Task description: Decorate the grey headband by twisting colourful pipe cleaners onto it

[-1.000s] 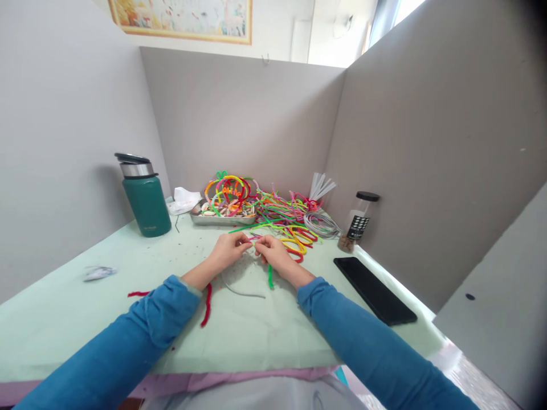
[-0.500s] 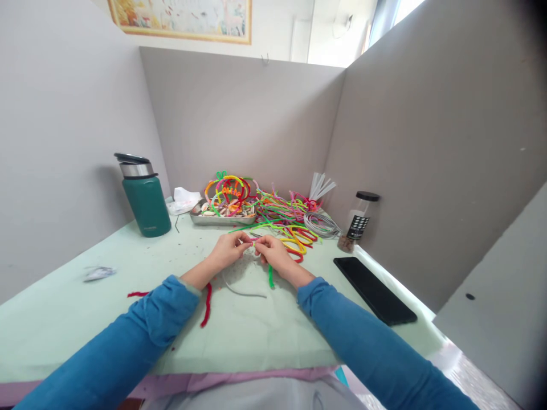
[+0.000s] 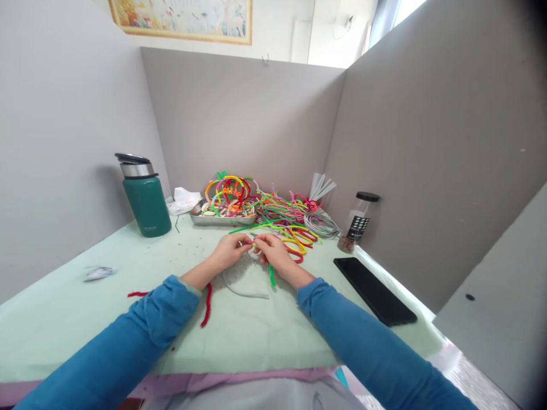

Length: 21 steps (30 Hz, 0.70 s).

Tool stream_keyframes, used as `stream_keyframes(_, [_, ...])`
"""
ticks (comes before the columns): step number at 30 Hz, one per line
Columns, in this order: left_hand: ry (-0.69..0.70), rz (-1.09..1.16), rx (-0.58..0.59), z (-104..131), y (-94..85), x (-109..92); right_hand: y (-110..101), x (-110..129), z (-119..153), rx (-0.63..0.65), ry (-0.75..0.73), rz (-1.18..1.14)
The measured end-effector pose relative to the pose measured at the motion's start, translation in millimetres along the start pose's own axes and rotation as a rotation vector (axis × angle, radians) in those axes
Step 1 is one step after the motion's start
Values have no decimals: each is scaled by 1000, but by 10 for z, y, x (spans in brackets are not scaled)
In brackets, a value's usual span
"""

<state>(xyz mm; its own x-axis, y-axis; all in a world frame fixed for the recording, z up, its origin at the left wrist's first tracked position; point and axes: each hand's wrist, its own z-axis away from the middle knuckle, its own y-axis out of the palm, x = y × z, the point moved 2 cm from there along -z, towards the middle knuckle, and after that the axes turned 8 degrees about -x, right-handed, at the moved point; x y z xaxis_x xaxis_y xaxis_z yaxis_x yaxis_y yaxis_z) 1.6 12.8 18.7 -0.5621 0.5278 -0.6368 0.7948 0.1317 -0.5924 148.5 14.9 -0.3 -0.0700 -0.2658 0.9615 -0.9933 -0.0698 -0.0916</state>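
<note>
My left hand and my right hand meet over the middle of the table, fingertips nearly touching. Both are closed in a pinch on a short yellow-green pipe cleaner, mostly hidden by the fingers. Below my right palm hangs a green fuzzy pipe cleaner end; whether it belongs to the same piece I cannot tell. A thin grey wire curves over the cloth just under the hands. Near my left forearm lies a red pipe cleaner, partly covered by the arm.
Behind the hands stand a metal tray with colourful looped pieces and a heap of pipe cleaners. A coil of grey wire, a jar and a black phone are on the right. A green bottle stands left, between grey partitions.
The fingers have shifted slightly, and more yellow-green shows between them where pink showed before. The green end and the grey wire have moved a little to the right.
</note>
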Motion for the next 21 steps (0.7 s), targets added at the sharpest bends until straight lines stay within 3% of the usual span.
stream_keyframes(12, [-40,4,-27,12,-17,-47,-28,-92,-31,-17,-48,141])
stream_keyframes(21, [20,-94,-25,8,-4,-27,-12,-78,-26,-6,-80,141])
